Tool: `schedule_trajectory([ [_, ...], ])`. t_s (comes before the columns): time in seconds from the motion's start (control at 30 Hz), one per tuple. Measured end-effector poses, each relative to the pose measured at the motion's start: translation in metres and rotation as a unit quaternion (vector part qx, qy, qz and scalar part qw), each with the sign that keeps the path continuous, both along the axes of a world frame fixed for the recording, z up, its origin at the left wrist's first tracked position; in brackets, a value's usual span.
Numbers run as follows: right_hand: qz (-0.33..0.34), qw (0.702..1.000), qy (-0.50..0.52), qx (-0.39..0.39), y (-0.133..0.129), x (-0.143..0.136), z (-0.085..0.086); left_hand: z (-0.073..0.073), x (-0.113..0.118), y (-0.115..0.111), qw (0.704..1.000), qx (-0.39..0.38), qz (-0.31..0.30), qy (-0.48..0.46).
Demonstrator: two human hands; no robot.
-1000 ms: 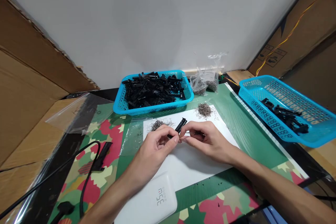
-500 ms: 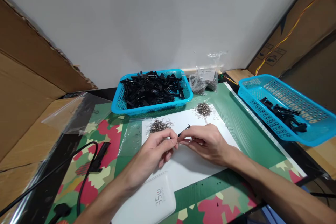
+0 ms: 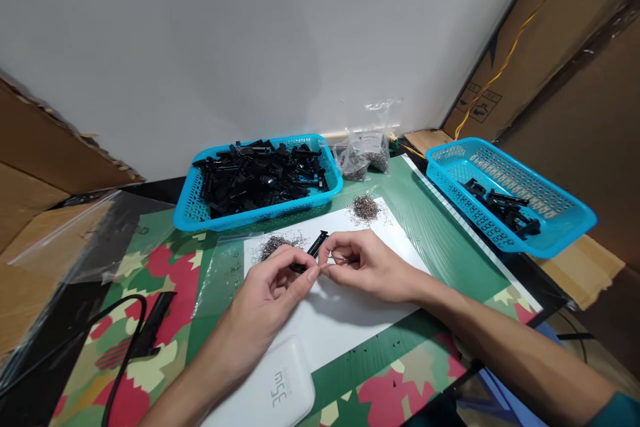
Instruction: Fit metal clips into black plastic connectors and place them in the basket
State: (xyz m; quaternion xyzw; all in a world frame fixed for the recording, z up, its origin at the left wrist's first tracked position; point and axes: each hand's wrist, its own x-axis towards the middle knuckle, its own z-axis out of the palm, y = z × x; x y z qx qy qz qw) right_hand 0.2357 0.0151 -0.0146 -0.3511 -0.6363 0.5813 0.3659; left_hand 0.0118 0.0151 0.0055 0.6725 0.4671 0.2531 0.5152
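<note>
My left hand (image 3: 273, 290) is closed around a slim black plastic part (image 3: 318, 241), whose far end sticks up between my two hands. My right hand (image 3: 370, 265) meets it at the fingertips, thumb and forefinger pinched together against the part's near side. Whatever sits in that pinch is too small and too covered to make out. Both hands are over a white sheet of paper (image 3: 340, 337). One pile of tiny metal wire pieces (image 3: 274, 247) lies just beyond my left hand, partly hidden by it. A second pile of wire pieces (image 3: 366, 207) lies past my right hand.
A blue basket (image 3: 260, 217) heaped with black parts stands at the back; another blue basket (image 3: 560, 213) with fewer stands right. Clear bags of metal pieces (image 3: 373, 157) lean by the wall. A white power bank (image 3: 285, 380) lies near my left forearm. A black cable (image 3: 143, 320) runs left.
The view has shifted, so the baskets sit further left. The black part has been turned and shows more of its length between my hands. My fingertips remain together.
</note>
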Motion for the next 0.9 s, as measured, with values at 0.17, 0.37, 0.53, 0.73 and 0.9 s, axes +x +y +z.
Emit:
schedule_trajectory([
  [0.17,-0.01,0.999,0.037,-0.027,0.001,-0.003,-0.003,0.002,0.0,0.002,1.0,0.023,0.013,0.018],
  [0.37,-0.082,0.995,-0.009,0.056,-0.001,-0.01,-0.012,0.003,0.0,0.004,0.998,0.038,0.031,0.038],
  [0.53,-0.108,0.991,-0.001,0.077,-0.002,-0.014,-0.013,0.001,-0.002,0.004,0.997,0.055,0.03,0.044],
  [0.73,-0.118,0.991,-0.024,0.059,-0.005,-0.019,-0.02,0.001,-0.007,0.006,0.999,0.018,0.041,0.018],
  [0.9,-0.133,0.973,-0.086,0.17,-0.011,-0.02,-0.028,-0.002,-0.006,0.007,0.999,0.006,0.034,0.023],
])
